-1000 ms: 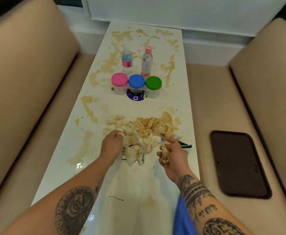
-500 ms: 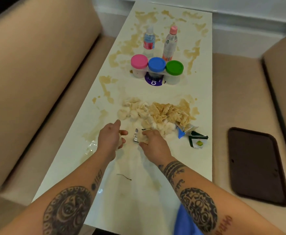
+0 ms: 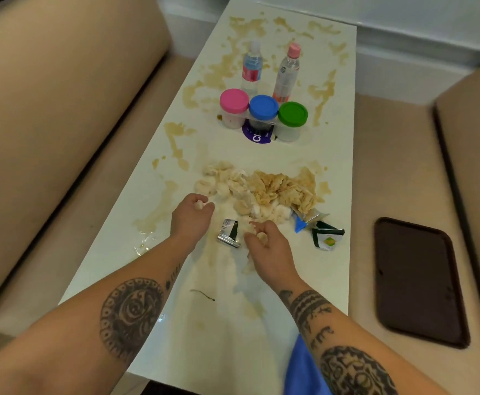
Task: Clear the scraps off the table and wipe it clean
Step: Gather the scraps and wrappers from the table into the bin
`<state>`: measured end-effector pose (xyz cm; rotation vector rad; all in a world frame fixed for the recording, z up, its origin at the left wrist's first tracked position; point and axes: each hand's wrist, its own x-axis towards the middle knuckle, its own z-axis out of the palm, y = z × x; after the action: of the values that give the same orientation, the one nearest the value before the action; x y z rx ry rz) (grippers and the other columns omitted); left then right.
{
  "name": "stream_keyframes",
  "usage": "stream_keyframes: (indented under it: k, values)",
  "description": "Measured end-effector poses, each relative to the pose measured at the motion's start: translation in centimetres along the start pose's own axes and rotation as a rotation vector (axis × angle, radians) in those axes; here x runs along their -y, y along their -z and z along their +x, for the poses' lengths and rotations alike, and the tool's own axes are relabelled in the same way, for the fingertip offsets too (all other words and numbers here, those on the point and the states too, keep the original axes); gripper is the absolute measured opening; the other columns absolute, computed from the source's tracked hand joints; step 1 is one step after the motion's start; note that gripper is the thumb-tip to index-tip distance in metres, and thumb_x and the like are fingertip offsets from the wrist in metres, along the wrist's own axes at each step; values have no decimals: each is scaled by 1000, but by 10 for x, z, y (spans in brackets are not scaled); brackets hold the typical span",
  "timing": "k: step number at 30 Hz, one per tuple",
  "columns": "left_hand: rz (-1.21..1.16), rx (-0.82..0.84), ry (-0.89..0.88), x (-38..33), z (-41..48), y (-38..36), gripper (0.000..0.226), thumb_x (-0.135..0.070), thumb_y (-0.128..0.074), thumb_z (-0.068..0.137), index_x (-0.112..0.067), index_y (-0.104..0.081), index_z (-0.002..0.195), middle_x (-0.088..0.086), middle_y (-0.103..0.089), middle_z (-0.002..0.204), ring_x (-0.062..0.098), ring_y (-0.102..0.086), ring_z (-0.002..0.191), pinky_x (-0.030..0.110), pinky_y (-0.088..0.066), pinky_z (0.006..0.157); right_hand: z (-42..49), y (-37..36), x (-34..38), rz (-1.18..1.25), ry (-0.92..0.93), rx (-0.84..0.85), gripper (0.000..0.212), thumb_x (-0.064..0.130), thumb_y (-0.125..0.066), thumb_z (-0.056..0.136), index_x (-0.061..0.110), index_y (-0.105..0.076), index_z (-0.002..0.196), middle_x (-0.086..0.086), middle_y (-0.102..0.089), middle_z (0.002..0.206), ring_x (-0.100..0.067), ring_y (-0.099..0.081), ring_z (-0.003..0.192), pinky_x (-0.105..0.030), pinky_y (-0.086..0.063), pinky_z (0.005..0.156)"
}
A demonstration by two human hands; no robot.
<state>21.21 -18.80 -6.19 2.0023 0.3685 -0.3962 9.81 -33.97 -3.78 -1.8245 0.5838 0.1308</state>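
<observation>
A heap of crumpled, brown-stained tissue scraps (image 3: 264,189) lies across the middle of the long white table (image 3: 330,280), which is smeared with brown stains. My left hand (image 3: 191,219) sits at the heap's near left edge, its fingers curled round a small white wad. My right hand (image 3: 267,246) is just in front of the heap, pinching a pale tissue scrap. Between my hands lies a torn silver and green wrapper (image 3: 229,232). A blue-edged torn packet (image 3: 304,219) and a dark green sachet (image 3: 327,238) lie to the right of my right hand.
Three tubs with pink (image 3: 234,104), blue (image 3: 263,107) and green (image 3: 293,114) lids stand behind the heap, with two small bottles (image 3: 286,72) beyond them. A dark brown tray (image 3: 415,280) lies on the beige bench at right. A thin dark strand (image 3: 203,295) lies near the front edge.
My view has shifted so the table sits more to the right. My right hand moved left and down from the heap's right side to in front of it; my left hand drew back slightly.
</observation>
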Motion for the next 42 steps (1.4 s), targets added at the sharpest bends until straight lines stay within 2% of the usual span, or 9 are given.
stream_keyframes:
  k: [3, 6, 12, 16, 19, 24, 29, 37, 42]
  values:
    - [217, 23, -151, -10, 19, -11, 39, -30, -65, 94, -26, -59, 133, 5, -61, 131, 25, -62, 110, 30, -48, 87, -17, 12, 5, 226, -122, -95, 17, 17, -64, 91, 17, -50, 82, 0, -64, 63, -18, -60, 58, -31, -44, 55]
    - [458, 93, -272, -19, 35, -25, 54, -33, -62, 98, -28, -46, 149, 11, -51, 140, 30, -58, 120, 34, -45, 91, -28, 23, 7, 388, -190, -141, 15, 9, -62, 91, 14, -51, 82, -8, -63, 67, -18, -58, 59, -31, -44, 53]
    - [687, 58, -325, -9, 44, -35, 37, -30, -54, 101, -25, -56, 138, 9, -61, 126, 30, -62, 107, 32, -44, 76, -29, 26, 8, 565, -268, -82, 16, 15, -55, 99, 25, -62, 110, -9, -63, 78, -9, -48, 47, -21, -36, 41]
    - [400, 59, -242, 2, 20, -12, 32, -31, -52, 101, -20, -63, 129, 5, -67, 115, 25, -62, 104, 29, -42, 77, -16, 9, 9, 541, -308, -32, 11, 29, -59, 99, 22, -67, 102, -8, -62, 73, -13, -41, 44, -24, -30, 45]
    - [-36, 57, -105, 18, -2, 17, 16, -25, -50, 97, -17, -63, 92, -2, -58, 76, 15, -51, 65, 29, -39, 62, -11, -12, 18, 546, -309, 34, 9, 32, -61, 97, 24, -65, 99, -8, -68, 76, -19, -44, 50, -25, -30, 47]
    - [-301, -7, 79, 49, -25, 77, 23, -25, -49, 99, -9, -58, 84, -4, -58, 60, 16, -48, 49, 22, -34, 45, -20, -67, 37, 624, -279, 205, 15, 19, -53, 100, 18, -60, 114, -3, -69, 72, -34, -68, 89, -35, -33, 57]
    - [-521, -164, 131, 92, -33, 153, 21, -21, -58, 95, -15, -47, 79, 5, -41, 66, 14, -38, 44, 28, -27, 50, -46, -149, 69, 639, -251, 449, 30, 10, -35, 99, 13, -54, 121, -5, -71, 72, -36, -55, 88, -34, -37, 58]
    - [-998, -380, 69, 220, -76, 320, 23, -25, -55, 84, -30, -76, 90, -1, -52, 65, 15, -44, 55, 29, -31, 54, -131, -360, 92, 567, -161, 772, 20, 8, -48, 103, 13, -57, 120, -11, -69, 100, -25, -65, 85, -30, -51, 58]
    - [-1218, -541, 260, 362, -117, 393, 33, -40, -63, 74, -28, -76, 102, 13, -59, 103, 32, -55, 86, 41, -40, 70, -205, -474, 69, 396, -256, 916, 25, 10, -53, 102, 19, -58, 125, -6, -74, 103, -18, -72, 88, -31, -56, 66]
